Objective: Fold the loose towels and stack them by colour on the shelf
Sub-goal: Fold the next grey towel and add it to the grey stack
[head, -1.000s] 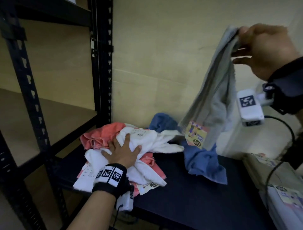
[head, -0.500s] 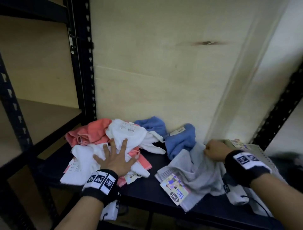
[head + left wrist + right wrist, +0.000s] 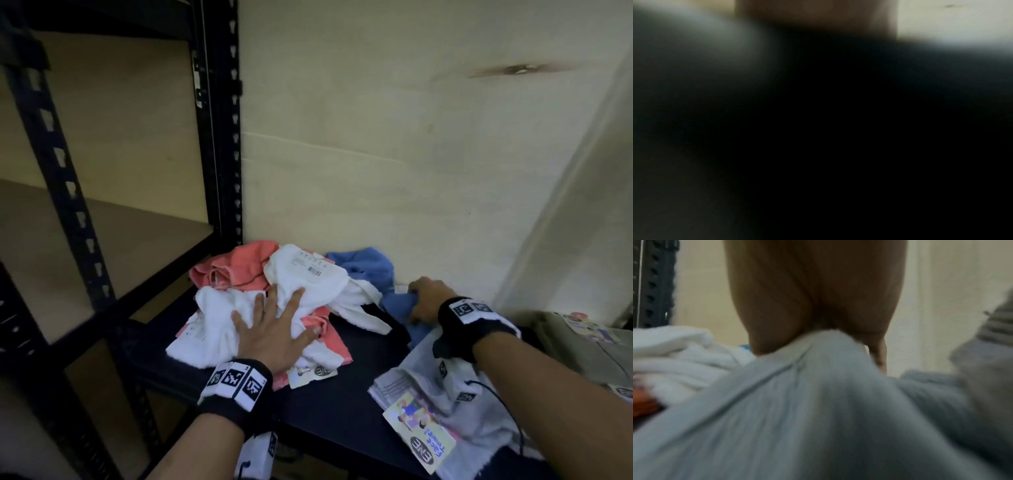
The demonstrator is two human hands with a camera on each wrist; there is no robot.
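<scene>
My left hand lies flat, fingers spread, on a crumpled pile of white towels and coral towels on the dark table. My right hand is curled into a fist beside the blue towel near the wall. A grey towel with a printed label lies under that wrist. In the right wrist view the grey towel tents up into the palm of my right hand, gripped there. The left wrist view is dark and blurred.
A black metal rack with a bare wooden shelf board stands to the left of the table. A beige wall runs behind the towels. Folded pale towels with labels sit at the far right.
My right hand has come down from head height, laid the grey towel on the table, then slid left to the blue towel. The left hand has stayed on the pile.
</scene>
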